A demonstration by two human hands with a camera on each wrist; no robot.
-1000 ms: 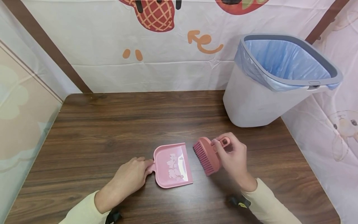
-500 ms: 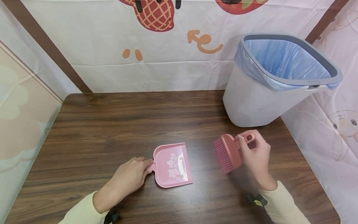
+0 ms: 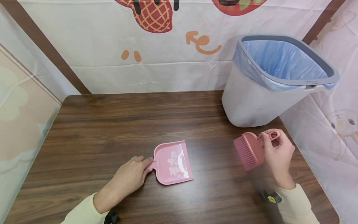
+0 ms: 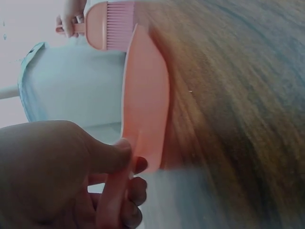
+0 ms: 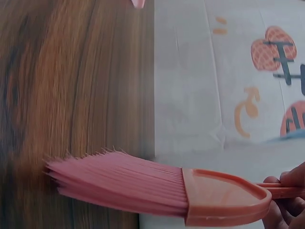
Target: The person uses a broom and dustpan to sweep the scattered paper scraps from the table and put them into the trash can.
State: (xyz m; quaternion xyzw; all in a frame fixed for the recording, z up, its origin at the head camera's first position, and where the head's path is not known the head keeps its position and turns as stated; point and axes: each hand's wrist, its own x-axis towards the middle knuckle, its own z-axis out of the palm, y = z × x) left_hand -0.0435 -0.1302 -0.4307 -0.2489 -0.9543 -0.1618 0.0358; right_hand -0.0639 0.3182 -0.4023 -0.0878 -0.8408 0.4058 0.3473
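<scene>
My left hand [image 3: 127, 177] grips the handle of a pink dustpan [image 3: 162, 165], its thumb and curled fingers around it in the left wrist view. Several small pale paper-like scraps [image 3: 174, 169] lie in the pan near its front lip. Off to the right, my right hand [image 3: 279, 152] pinches the looped handle of a pink hand brush [image 3: 253, 149]. The brush's bristles [image 5: 119, 183] point left, away from the hand. A gap of bare table lies between brush and dustpan. Part of the right hand is cut off in the right wrist view.
A white waste bin [image 3: 249, 99] with a grey rim and blue liner [image 3: 285, 59] stands at the table's back right. Printed cloth [image 3: 156, 74] hangs behind the brown wooden table [image 3: 112, 124]. A dark wrist device [image 3: 272, 197] sits at the right sleeve.
My right hand has carried the brush rightward, away from the dustpan. The dustpan has stayed nearly in place, its front part now slightly higher in the head view, with the scraps still in it.
</scene>
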